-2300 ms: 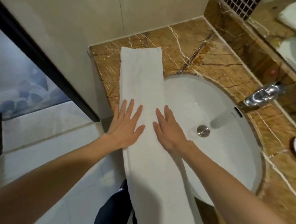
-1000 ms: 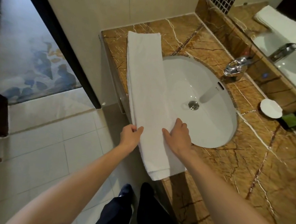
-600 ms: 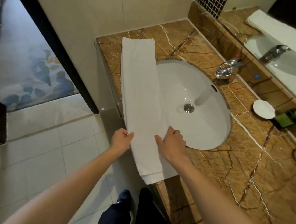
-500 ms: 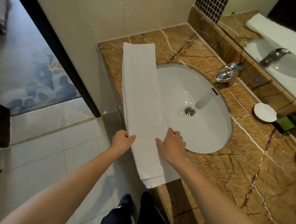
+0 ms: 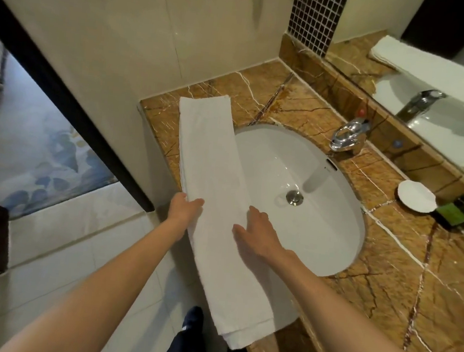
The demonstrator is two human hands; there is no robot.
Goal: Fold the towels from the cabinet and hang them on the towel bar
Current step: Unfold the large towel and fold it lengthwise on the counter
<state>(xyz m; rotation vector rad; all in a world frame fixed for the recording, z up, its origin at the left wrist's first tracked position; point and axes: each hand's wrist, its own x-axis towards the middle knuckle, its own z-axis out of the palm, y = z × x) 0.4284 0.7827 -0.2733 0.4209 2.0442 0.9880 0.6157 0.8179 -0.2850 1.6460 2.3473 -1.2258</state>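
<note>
I pinch the towel (image 5: pixel 216 203) edge with my left hand (image 5: pixel 183 208), lay my right hand (image 5: pixel 259 236) flat and open beside the sink (image 5: pixel 335 215), and should lift both sides evenly.

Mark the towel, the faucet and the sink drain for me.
towel (image 5: pixel 212 156), head view, middle of the folded strip.
faucet (image 5: pixel 348 133), head view, chrome handle body.
drain (image 5: pixel 294 196), head view, metal stopper at the basin bottom.
</note>
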